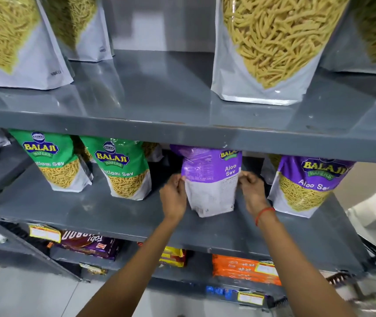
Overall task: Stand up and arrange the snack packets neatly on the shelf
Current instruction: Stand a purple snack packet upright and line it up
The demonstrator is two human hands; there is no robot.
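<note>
— What stands at the centre of the frame?
— A purple Aloo Sev packet (211, 181), upright on the grey middle shelf (104, 213), turned so its printed side panel faces the camera.

— And the hands?
— The left hand (173, 195) pinches the packet's left edge, fingers closed on it; the right hand (252, 191) grips the right edge the same way. A red thread (264, 215) circles the right wrist.

— What flanks it?
— Just to the right, a second purple Aloo Sev pouch (308, 184) stands facing front. To the left, two green Ratlami Sev packets (123, 170) stand upright, well apart from each other.

— Above and below?
— The upper shelf (159, 106) carries large clear-fronted sev pouches (271, 46). The lower shelf holds flat packs, among them an orange pack (244, 268) and a dark maroon one (91, 244).
</note>
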